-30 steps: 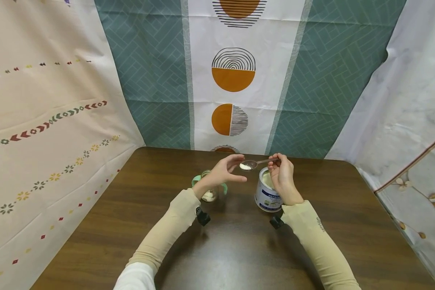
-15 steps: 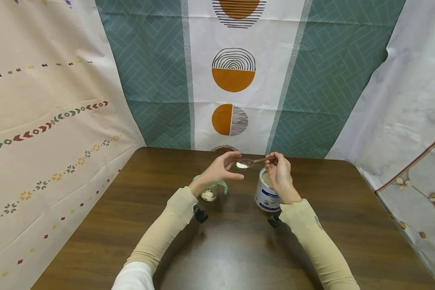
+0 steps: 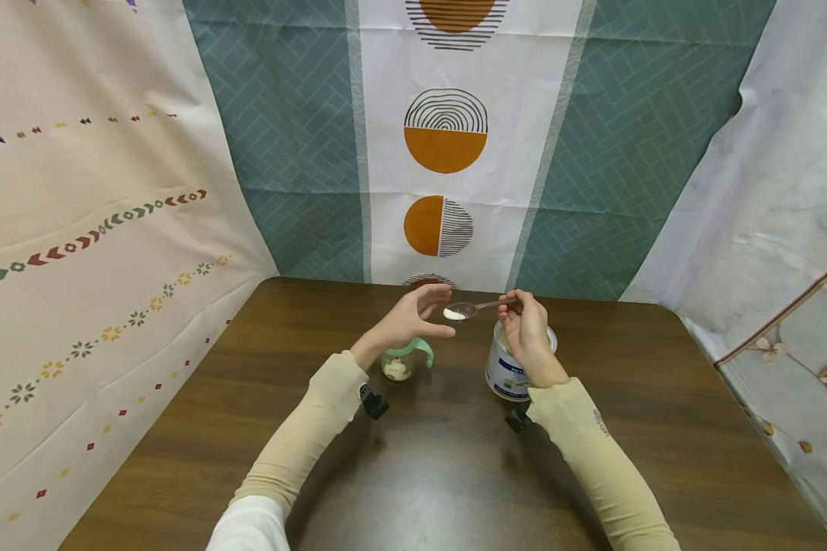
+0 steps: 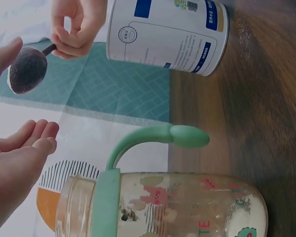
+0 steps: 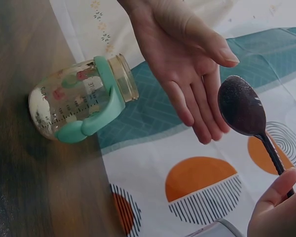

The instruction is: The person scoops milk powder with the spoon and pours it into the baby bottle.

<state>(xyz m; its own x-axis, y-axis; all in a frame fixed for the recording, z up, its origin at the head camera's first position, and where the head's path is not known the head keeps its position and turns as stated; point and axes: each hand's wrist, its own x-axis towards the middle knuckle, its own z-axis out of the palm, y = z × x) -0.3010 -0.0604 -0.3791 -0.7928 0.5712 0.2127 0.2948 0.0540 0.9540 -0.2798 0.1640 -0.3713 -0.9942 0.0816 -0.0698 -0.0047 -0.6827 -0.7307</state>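
My right hand (image 3: 527, 333) pinches the handle of a clear spoon (image 3: 460, 311) with white powder in its bowl. The spoon is level, pointing left, its bowl beside the open left hand (image 3: 405, 320). In the right wrist view the left hand (image 5: 182, 69) has extended fingers and holds nothing; the spoon (image 5: 242, 106) is near its fingertips. Below the left hand stands a baby bottle (image 3: 397, 369), partly covered by it in the head view. The bottle (image 5: 71, 101) is uncapped, with green handles and white powder at its bottom. Under the right hand stands a powder can (image 3: 506, 373).
All stand on a brown wooden table (image 3: 427, 474). Patterned cloths (image 3: 296, 153) hang behind it and at both sides. White specks (image 4: 245, 37) lie on the wood near the can in the left wrist view.
Both hands have shifted slightly left, the spoon moving with the right hand. The bowl is now nearer to being over the bottle, and the left hand covers more of the bottle's top.
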